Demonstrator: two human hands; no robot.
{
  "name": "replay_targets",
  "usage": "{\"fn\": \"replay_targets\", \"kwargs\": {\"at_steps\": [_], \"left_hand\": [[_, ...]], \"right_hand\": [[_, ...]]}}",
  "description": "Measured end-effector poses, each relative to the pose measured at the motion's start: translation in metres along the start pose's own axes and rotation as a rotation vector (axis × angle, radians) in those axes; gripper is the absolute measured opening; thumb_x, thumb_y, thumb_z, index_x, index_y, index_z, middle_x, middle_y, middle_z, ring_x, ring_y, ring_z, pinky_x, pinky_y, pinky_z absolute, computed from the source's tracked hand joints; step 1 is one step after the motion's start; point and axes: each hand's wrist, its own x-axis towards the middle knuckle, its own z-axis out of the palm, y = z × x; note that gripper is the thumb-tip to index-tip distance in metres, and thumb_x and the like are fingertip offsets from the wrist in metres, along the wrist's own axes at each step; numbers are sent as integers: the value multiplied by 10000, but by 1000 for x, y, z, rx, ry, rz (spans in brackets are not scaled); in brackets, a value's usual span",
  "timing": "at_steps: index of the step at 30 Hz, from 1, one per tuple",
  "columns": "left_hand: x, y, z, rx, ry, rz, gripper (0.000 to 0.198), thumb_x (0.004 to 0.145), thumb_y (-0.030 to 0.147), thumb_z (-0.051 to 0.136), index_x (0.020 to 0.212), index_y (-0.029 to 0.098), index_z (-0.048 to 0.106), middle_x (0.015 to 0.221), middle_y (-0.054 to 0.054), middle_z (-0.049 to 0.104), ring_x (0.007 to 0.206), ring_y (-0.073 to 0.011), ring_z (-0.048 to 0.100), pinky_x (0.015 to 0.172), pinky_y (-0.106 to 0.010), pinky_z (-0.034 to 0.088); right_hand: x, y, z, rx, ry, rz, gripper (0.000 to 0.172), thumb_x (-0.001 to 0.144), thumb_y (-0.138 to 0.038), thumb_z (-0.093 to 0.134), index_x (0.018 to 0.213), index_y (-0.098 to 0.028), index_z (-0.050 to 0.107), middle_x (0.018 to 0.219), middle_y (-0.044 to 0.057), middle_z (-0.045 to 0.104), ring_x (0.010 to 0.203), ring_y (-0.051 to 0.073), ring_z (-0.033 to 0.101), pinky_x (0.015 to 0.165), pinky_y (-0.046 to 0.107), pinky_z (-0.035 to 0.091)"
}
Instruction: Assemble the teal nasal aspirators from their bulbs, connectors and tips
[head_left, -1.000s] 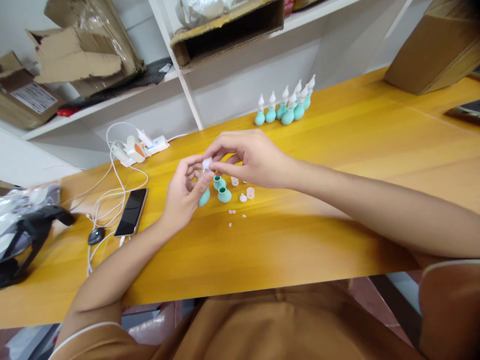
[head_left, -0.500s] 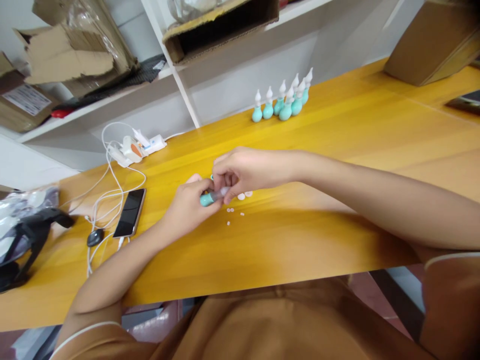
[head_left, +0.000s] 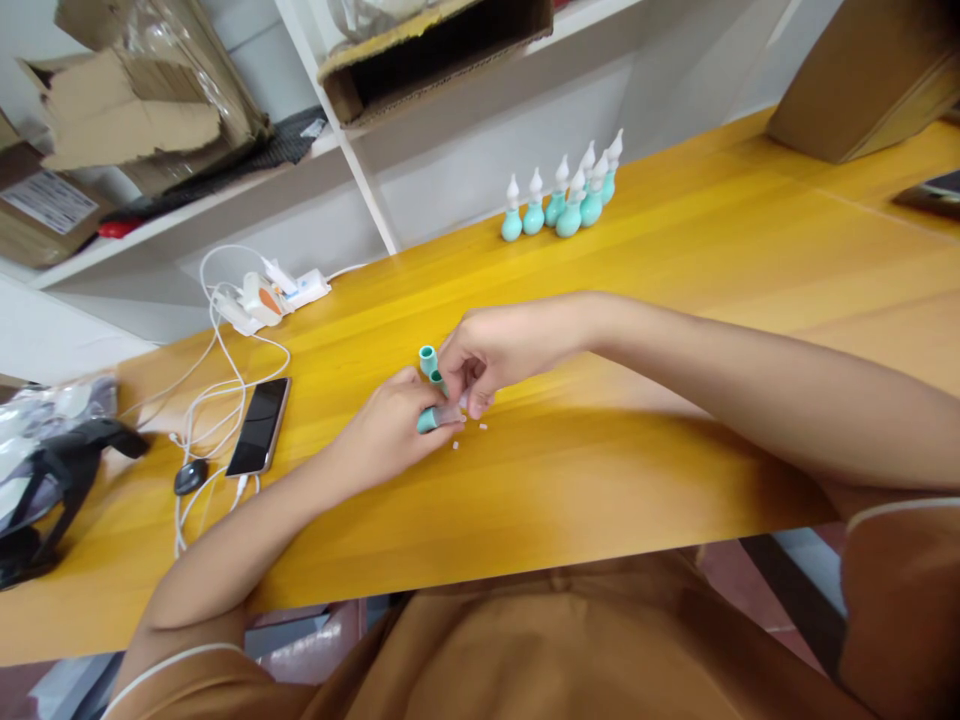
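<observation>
My left hand (head_left: pixel 386 412) is closed around a teal bulb nasal aspirator (head_left: pixel 427 420); its translucent nozzle part (head_left: pixel 450 413) points right, toward my other hand. My right hand (head_left: pixel 495 350) is closed in a pinch at that end, on a small whitish translucent piece (head_left: pixel 466 399). Whether this piece touches the nozzle part I cannot tell. Just behind my fingers stand open-topped teal bulbs (head_left: pixel 427 358), partly covered by my right hand. Tiny white pieces (head_left: pixel 483 427) lie on the table below my hands.
Several teal bulb aspirators with white tips (head_left: pixel 568 212) stand at the back of the wooden table (head_left: pixel 525 520). To the left lie a phone (head_left: pixel 259 427), white cables and a black mouse-like object (head_left: pixel 191 476), near a power strip (head_left: pixel 307 288). A cardboard box (head_left: pixel 847 90) sits back right.
Both hands have shifted slightly right and down with the aspirator. The open teal bulbs behind them now show more, while the flat white discs are hidden behind my hands.
</observation>
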Motion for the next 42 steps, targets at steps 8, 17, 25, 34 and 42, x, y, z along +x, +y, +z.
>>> {"fn": "replay_targets", "kwargs": {"at_steps": [8,17,25,34,42], "left_hand": [[0,-5,7,178,-24,144,122,989,329,775,1005,215,735,947,-65,752,1027,-285,647,967,-431,520],[5,-3,-10,-46,261,15,336,923,538,830,950,228,705,881,-25,728,871,-214,600,787,-324,463],[6,6,-12,-431,360,-182,428,837,599,876,870,213,694,883,-18,729,813,-183,642,783,-320,518],[9,12,-18,-516,212,-267,349,837,512,854,895,197,716,816,2,715,719,-147,607,687,-267,504],[6,10,-17,-369,168,-216,153,855,322,758,888,201,671,823,8,707,738,-149,616,714,-270,491]], "right_hand": [[-3,-2,-5,-59,22,29,135,855,-187,829,988,-185,806,857,-12,812,746,126,715,662,228,475],[-2,-4,-5,130,174,-12,313,764,-355,930,917,-174,725,801,-14,791,710,135,737,678,240,517],[3,-5,2,361,212,-109,428,661,-384,987,840,-185,653,858,-15,810,765,145,780,706,243,564],[3,1,0,289,194,-101,386,691,-416,973,825,-190,689,790,-36,798,729,141,776,660,228,542],[-4,-8,-4,254,160,-8,277,757,-271,931,880,-177,701,798,-6,814,685,146,752,644,243,541]]}}
